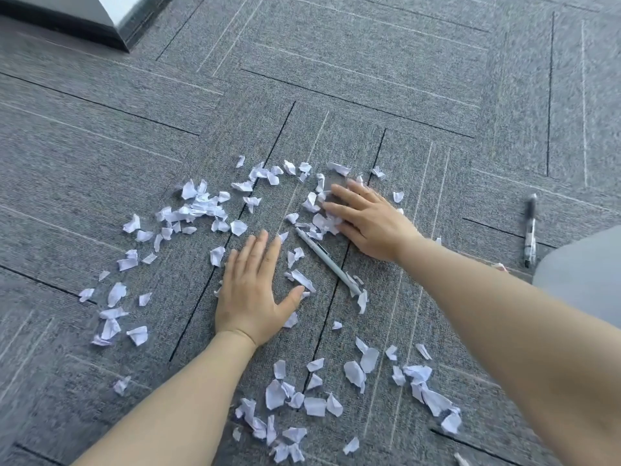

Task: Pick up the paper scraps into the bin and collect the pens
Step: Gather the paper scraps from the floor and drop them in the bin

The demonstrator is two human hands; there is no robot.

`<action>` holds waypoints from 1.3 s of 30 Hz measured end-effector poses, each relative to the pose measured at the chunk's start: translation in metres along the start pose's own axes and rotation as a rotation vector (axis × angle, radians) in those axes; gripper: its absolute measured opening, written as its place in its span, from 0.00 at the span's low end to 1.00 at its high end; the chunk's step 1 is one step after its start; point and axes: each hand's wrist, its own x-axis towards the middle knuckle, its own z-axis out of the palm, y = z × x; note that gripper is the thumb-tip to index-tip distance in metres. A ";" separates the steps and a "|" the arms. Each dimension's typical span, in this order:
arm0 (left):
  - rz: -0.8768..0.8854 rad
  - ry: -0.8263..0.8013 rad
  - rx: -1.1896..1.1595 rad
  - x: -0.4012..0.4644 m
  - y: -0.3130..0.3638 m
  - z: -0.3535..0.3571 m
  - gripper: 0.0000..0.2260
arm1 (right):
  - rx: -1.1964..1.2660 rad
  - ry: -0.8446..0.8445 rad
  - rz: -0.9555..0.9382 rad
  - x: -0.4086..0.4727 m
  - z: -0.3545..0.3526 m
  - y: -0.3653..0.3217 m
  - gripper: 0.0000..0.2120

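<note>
On your far left, the paper scraps [117, 294] lie loose on the grey carpet tiles [369, 62]; torn and crumpled, they look very light and soft, so they should drift or catch on the pile rather than slide cleanly. More are bunched at upper centre and another cluster sits nearest you. Rake them into a heap and pinch up handfuls, rather than chasing single bits.

Your left hand [250, 294] lies palm down on the carpet, fingers straight and together, thumb spread out to the right, holding nothing. A few scraps touch its edges.

Just beside that thumb, the grey pen [327, 260] lies diagonally among the scraps. It looks stiff, smooth and light; take it around the middle of the barrel, where it's clear of paper.

Your right hand [368, 220] is also flat and spread, fingertips resting on a small pile of scraps, gripping nothing that shows.

Well apart on the right, the black-and-clear pen [531, 230] lies alone near your knee [584, 267]; grip it mid-barrel too. No bin is in view.
</note>
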 end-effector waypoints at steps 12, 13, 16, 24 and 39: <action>0.349 -0.130 -0.105 -0.021 0.017 0.001 0.37 | 0.313 0.056 0.083 -0.175 0.037 -0.037 0.28; 0.381 -0.136 -0.143 -0.031 0.024 0.003 0.36 | 0.342 0.056 0.074 -0.188 0.042 -0.047 0.29; 0.434 -0.138 -0.264 -0.069 0.037 0.007 0.35 | 0.400 0.065 0.003 -0.212 0.055 -0.073 0.36; 0.363 -0.044 -0.010 -0.138 0.033 0.019 0.41 | 0.058 0.096 -0.009 -0.189 0.068 -0.094 0.32; 0.082 0.023 -0.250 -0.064 0.090 -0.015 0.13 | 0.414 0.420 0.288 -0.190 0.016 -0.109 0.10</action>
